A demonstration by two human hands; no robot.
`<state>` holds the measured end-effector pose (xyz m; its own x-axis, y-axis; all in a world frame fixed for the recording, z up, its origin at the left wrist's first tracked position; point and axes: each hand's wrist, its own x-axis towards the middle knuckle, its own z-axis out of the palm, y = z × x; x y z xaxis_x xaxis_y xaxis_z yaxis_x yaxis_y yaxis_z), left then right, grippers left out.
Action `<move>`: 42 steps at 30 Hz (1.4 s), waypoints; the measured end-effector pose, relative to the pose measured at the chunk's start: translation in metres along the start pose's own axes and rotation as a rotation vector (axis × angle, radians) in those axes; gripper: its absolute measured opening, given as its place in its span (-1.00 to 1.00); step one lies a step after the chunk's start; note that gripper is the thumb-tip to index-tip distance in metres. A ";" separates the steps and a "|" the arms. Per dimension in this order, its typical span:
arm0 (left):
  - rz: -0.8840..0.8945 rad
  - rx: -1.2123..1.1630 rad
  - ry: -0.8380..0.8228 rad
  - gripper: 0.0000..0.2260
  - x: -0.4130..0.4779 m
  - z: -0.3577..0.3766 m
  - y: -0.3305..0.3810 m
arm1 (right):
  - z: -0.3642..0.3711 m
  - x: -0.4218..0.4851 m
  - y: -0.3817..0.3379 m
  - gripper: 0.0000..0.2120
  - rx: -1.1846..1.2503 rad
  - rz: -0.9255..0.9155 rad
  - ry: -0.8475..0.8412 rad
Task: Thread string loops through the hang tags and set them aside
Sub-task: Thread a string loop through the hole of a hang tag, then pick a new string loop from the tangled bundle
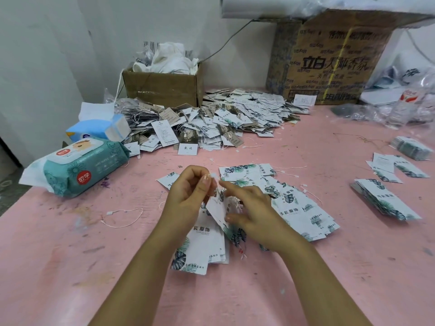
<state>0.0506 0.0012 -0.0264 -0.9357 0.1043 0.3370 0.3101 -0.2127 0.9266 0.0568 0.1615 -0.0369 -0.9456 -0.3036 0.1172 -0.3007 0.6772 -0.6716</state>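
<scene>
Head camera looks down on a pink table (70,267), scuffed and stained, set against a white wall (58,43). Above its middle the left hand (188,191) pinches a small white string clasp (213,176) between thumb and forefinger. The right hand (254,212) stretches its forefinger toward the clasp, while its thumb presses on a hang tag (217,211) held tilted between the two hands. Under the wrists lies a small pile of leaf-printed tags (200,250), and more of them fan out to the right (294,201). Two neat stacks (383,200) sit farther right. A loose string loop (124,216) lies on the table to the left. At the back a big heap of strung tags (223,118) spreads before a small cardboard box (162,89) stuffed with white cloth and a large printed carton (329,67). A wipes pack (82,168) and a tissue pack (101,129) lie at the left, and crumpled plastic bags (400,109) at the right.
</scene>
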 end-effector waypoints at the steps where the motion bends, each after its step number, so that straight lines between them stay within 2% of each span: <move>1: -0.008 -0.024 0.011 -0.91 0.000 0.000 0.000 | 0.000 0.000 0.000 -0.39 -0.003 -0.029 0.016; 3: -0.029 -0.063 0.034 -0.91 0.000 -0.001 0.000 | 0.000 0.001 0.001 -0.44 -0.036 -0.078 0.039; 7: -0.075 -0.135 0.052 -0.89 0.001 0.000 0.001 | 0.001 0.003 0.000 -0.59 -0.006 -0.060 0.098; 9: -0.094 -0.201 0.061 -0.89 0.001 0.001 0.001 | -0.001 0.003 -0.002 -0.72 0.079 -0.046 0.163; 12: -0.121 -0.218 0.082 -0.92 0.002 0.000 0.002 | -0.005 0.001 -0.005 -0.70 0.297 -0.018 0.226; 15: -0.153 -0.069 0.132 -0.90 0.003 0.000 -0.001 | -0.008 0.001 -0.003 -0.77 0.473 0.001 0.224; 17: -0.133 0.129 0.146 -0.86 0.003 -0.001 -0.005 | -0.008 0.002 -0.002 -0.72 0.625 0.037 0.215; 20: -0.067 0.394 0.081 -0.85 0.001 -0.003 -0.010 | -0.006 0.003 -0.002 -0.69 0.713 0.066 0.276; 23: -0.072 0.438 0.066 -0.86 0.001 -0.004 -0.012 | -0.007 0.004 0.000 -0.60 0.819 0.092 0.341; 25: -0.085 0.409 0.046 -0.90 0.000 -0.004 -0.010 | -0.009 0.005 0.001 -0.69 0.901 0.101 0.372; 28: -0.126 0.446 -0.028 -0.82 -0.002 -0.004 -0.009 | -0.010 0.005 0.000 -0.79 1.004 0.112 0.411; 33: -0.132 0.433 -0.003 -0.75 -0.002 -0.002 -0.007 | -0.009 0.005 -0.001 -0.75 0.980 0.164 0.407; 37: -0.199 0.238 0.110 -0.78 0.002 -0.005 -0.006 | -0.011 0.002 -0.004 -0.75 0.940 0.151 0.364; 40: -0.243 0.141 0.172 -0.78 0.004 -0.006 -0.008 | -0.012 -0.002 -0.011 -0.86 0.769 0.085 0.269; 42: -0.246 0.134 0.181 -0.78 0.005 -0.006 -0.008 | -0.012 -0.004 -0.015 -0.97 0.742 0.032 0.177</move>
<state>0.0427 -0.0027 -0.0336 -0.9962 -0.0406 0.0766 0.0794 -0.0719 0.9942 0.0632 0.1603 -0.0184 -0.9771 -0.1373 0.1627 -0.1693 0.0374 -0.9849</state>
